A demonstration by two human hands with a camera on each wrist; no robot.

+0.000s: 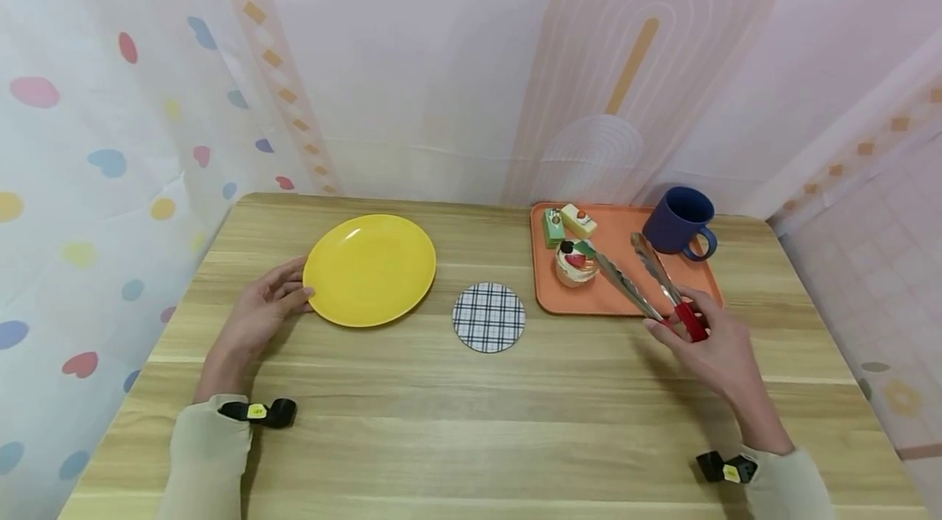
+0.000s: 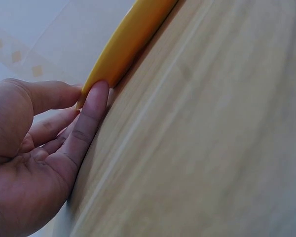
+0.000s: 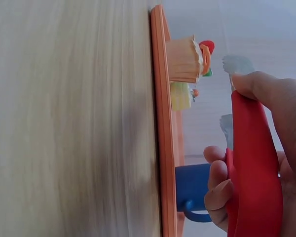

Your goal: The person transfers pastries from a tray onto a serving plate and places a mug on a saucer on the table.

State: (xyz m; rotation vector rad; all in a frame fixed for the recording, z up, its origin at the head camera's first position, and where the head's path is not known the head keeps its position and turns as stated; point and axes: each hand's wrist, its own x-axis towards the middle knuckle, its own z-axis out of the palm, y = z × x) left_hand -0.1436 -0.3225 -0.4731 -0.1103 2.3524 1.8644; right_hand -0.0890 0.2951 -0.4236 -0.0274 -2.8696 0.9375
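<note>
My left hand [image 1: 265, 311] pinches the left rim of a round yellow plate [image 1: 370, 271] on the table. In the left wrist view, the thumb [image 2: 91, 111] lies on one side of the rim and fingers on the other. My right hand [image 1: 714, 347] grips metal tongs by their red handles [image 3: 256, 163]. The tongs' arms are spread apart over an orange tray [image 1: 603, 303]. One tip overlaps a fruit-topped cupcake [image 1: 572, 275] in the head view; nothing sits between the arms. Behind the cupcake lie a green cake slice [image 1: 553, 230] and a pale yellow one [image 1: 578, 220].
A dark blue mug [image 1: 671, 232] stands at the tray's back right, its handle toward the right. Between plate and tray lies a round checked coaster [image 1: 489, 318]. Patterned cloth [image 1: 427, 78] hangs behind the wooden table [image 1: 441, 438].
</note>
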